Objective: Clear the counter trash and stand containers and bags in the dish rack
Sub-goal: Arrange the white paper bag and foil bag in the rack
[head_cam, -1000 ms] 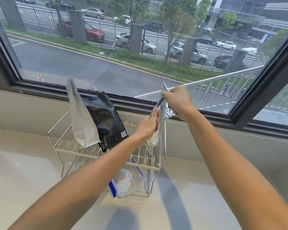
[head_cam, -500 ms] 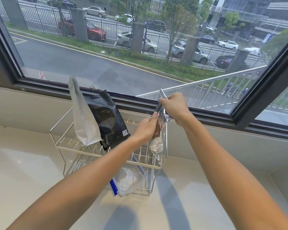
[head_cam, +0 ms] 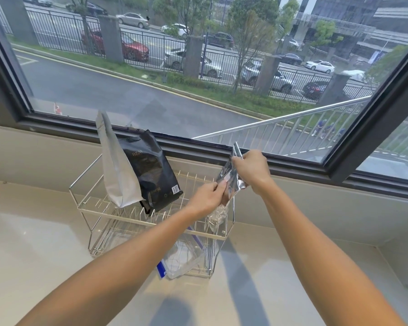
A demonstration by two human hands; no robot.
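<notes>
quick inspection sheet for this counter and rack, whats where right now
surface: pale glossy counter, arm shadows across it
job's things: wire dish rack on the counter; white pouch and black bag stand leaning in its upper tier; clear container with blue-edged lid in the lower tier; silver foil bag held over the rack's right end, lower end at the wires
clutter: nothing seen
grippers: left hand pinches the foil bag's middle; right hand grips its top
cables: thin cord at the far left counter edge, too small to be sure
surroundings: large window behind, road, fence and parked cars outside
</notes>
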